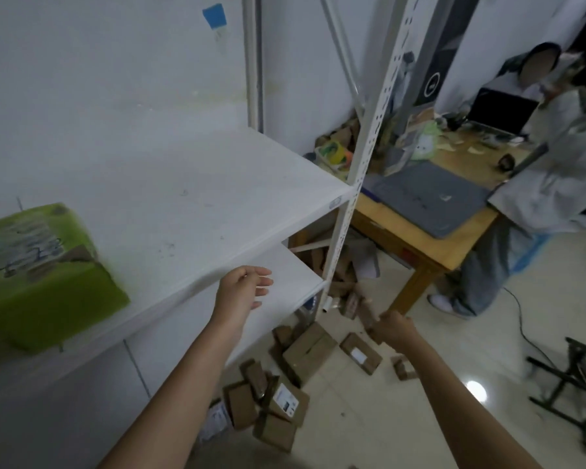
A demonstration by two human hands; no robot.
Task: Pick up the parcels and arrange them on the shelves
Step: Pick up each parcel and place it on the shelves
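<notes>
Head view: right grip [391,330] clutches small brown cardboard parcel [366,314], blurred; left grip [242,291] spread at shelf [200,204] edge

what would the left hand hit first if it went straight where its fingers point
Likely the white perforated metal shelf upright, right of the open left hand; depth is unclear, so it might pass beside it.

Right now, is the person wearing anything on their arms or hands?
No. Both arms are bare: no sleeves, gloves, watch or bracelet in view. The left hand and right hand show no rings, though the right is blurred.
</notes>
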